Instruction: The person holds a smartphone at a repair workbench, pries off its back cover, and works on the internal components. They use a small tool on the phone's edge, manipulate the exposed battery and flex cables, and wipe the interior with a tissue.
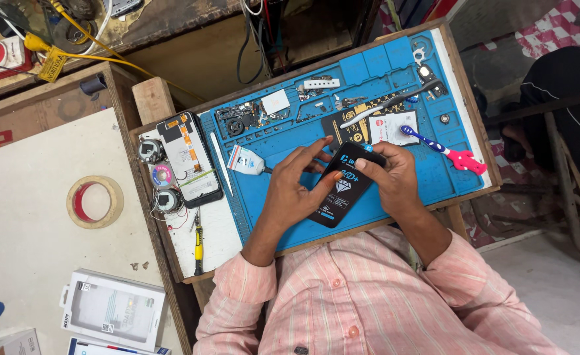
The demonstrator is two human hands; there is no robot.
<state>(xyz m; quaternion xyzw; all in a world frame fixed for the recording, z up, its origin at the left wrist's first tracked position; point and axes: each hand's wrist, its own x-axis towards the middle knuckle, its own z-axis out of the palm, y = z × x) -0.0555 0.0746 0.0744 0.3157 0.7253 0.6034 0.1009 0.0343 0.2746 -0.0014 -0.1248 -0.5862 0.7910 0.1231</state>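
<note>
Together, the left hand (293,187) and right hand (388,174) grasp a black phone (342,187) over the blue mat (270,217), near its front edge. Open mat lies beyond the right hand. Its dark screen carries a printed film.

The person wears a shirt (369,296) of pale pink cloth with thin, closely set stripes in a lighter tone, running lengthwise down the chest and along the arms. Down its front runs a placket with 2 small pink buttons in view, and lower down a darker spot that may be a 3rd button, too small to tell. The sleeves are long and pushed up into loose, wrinkled folds, the left sleeve (237,296) bunched near the elbow and the right sleeve (474,276) bunched a little lower on the forearm. Both forearms are bare below the cloth. The left hand (290,190) and right hand (395,177) show no rings or watch.
</note>
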